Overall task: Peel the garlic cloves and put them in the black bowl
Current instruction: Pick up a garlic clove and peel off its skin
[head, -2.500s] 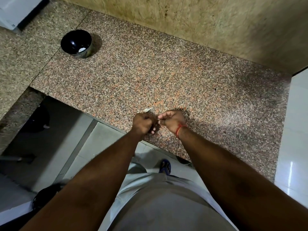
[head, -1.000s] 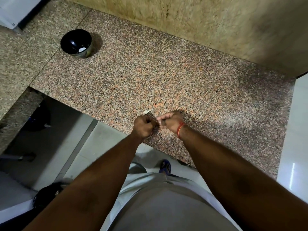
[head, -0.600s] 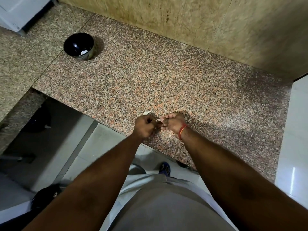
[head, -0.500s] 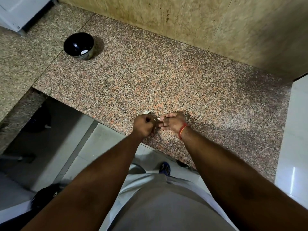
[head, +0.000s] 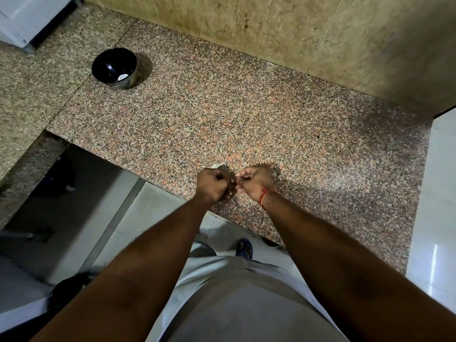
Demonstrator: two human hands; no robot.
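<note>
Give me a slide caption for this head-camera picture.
Both hands work a garlic clove over the granite counter, far from the black bowl.

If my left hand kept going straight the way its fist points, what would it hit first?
Likely the small pale scrap on the granite counter just beyond the left hand. Farther on the counter looks free up to the wall, though depth is unclear.

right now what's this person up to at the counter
A person stands at a granite counter, peeling garlic. The left hand and right hand meet near the front edge, fingers curled around a small clove that is mostly hidden between them. A pale scrap lies just beyond the left hand. The black bowl sits far to the left with something pale inside.
</note>
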